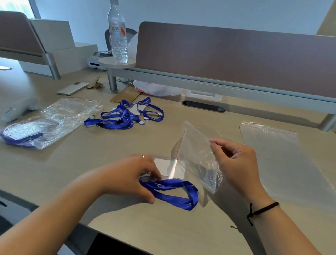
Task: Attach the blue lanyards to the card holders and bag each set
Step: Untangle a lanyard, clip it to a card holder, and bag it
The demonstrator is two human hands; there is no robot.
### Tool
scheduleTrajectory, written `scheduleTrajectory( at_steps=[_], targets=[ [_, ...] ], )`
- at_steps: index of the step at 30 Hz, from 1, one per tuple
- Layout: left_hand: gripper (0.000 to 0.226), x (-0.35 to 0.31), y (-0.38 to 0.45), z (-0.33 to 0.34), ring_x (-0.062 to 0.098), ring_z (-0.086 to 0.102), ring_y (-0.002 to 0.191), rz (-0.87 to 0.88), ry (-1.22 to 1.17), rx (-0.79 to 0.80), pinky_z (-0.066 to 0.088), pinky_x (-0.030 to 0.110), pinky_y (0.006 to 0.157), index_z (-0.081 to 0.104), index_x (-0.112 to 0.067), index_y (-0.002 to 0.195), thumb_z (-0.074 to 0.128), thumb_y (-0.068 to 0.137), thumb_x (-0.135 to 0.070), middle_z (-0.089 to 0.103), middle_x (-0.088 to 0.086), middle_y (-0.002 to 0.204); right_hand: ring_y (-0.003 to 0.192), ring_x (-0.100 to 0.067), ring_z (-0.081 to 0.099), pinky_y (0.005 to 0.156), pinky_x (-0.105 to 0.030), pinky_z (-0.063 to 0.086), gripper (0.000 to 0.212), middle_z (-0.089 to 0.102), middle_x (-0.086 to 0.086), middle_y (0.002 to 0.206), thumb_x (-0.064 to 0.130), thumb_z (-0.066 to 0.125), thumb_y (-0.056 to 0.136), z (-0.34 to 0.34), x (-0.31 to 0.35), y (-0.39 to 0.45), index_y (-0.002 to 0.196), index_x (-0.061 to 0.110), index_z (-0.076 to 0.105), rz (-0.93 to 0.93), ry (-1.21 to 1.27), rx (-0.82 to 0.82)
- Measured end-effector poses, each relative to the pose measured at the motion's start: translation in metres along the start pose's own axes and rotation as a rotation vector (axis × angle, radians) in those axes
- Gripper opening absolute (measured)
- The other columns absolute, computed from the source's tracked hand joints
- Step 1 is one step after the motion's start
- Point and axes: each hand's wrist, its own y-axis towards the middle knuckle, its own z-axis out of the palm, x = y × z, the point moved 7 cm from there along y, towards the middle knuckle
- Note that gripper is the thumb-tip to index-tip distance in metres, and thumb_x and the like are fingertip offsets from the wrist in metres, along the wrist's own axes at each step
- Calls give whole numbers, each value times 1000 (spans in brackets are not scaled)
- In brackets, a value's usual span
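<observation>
left hand [140, 176] gripping blue lanyard [172, 193] on card holder [169, 168], right hand [233, 163] pinching limp zip bag [196, 155], whose mouth may sag shut and snag the set.

A looped blue lanyard [172, 193] lies clipped to a clear card holder [169, 168] beside a raised clear zip bag [197, 157].
</observation>
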Motion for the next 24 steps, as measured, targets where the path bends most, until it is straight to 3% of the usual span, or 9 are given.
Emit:
scheduleTrajectory(
  at_steps=[4, 8, 11, 13, 15, 18, 19, 21, 24],
  targets=[
    [21, 1, 1, 0, -3, 49, 103, 46, 25, -71, 45, 19, 92, 72, -39, 102, 76, 84, -47, 57, -22, 105, 67, -17, 66, 61, -28, 58, 14, 74, 12, 74, 19, 70, 93, 2, -2, -1, 103, 23, 78, 4, 4, 6],
    [9, 7, 1, 1, 0, 56, 101, 60, -91, -113, 49, 23, 90, 73, -32, 84, 73, 88, -40, 60, -20, 104, 59, -9, 62, 51, -21, 52, 16, 73, 15, 70, 19, 68, 93, 1, -4, 0, 101, 31, 75, -5, 14, 16],
    [13, 14, -5, -5, 14, 67, 105, -22, -643, -138, 58, 30, 82, 74, -15, 77, 73, 90, -18, 65, -15, 115, 71, -7, 65, 58, -17, 55, 14, 73, 14, 81, 19, 67, 94, 1, -5, 0, 103, 27, 75, -15, -13, 10],
    [20, 17, -11, -11, 16, 65, 118, -45, -985, -182, 56, 38, 94, 69, -13, 68, 74, 86, -9, 68, -9, 125, 71, -10, 65, 58, -19, 56, 13, 73, 13, 81, 20, 67, 94, 3, -6, 0, 101, 28, 75, -24, -29, 14],
    [16, 16, -15, -19, 12, 57, 130, -10, -1228, -224, 46, 42, 105, 61, -12, 65, 76, 71, -13, 66, -8, 133, 71, -10, 65, 58, -21, 57, 13, 73, 14, 80, 21, 67, 93, 4, -6, -1, 101, 28, 75, -35, -44, 22],
    [29, 11, -16, -27, 12, 53, 135, 77, -1528, -248, 39, 40, 106, 64, -4, 89, 68, 64, -19, 61, -3, 141, 76, -8, 67, 61, -23, 59, 12, 73, 16, 83, 23, 67, 93, 5, -7, 0, 100, 31, 74, -52, -62, 28],
    [35, 9, -17, -29, 17, 55, 133, 90, -1645, -268, 40, 40, 106, 69, -3, 98, 64, 66, -15, 63, 3, 139, 75, -8, 67, 61, -24, 60, 13, 73, 16, 82, 23, 67, 93, 5, -7, 0, 99, 32, 73, -54, -65, 27],
    [24, 8, -16, -30, 26, 65, 120, 82, -1829, -327, 46, 43, 104, 75, -5, 89, 58, 73, -9, 73, 12, 118, 73, -11, 66, 60, -28, 61, 13, 73, 16, 80, 23, 68, 93, 5, -8, 0, 98, 34, 73, -57, -64, 21],
    [11, 6, -14, -29, 27, 71, 78, -50, -1875, -399, 58, 42, 85, 66, -5, 75, 62, 80, -13, 66, 11, 78, 74, -8, 66, 62, -28, 61, 15, 72, 17, 80, 22, 69, 92, 4, -7, -1, 97, 35, 72, -59, -78, 14]
  ],
)
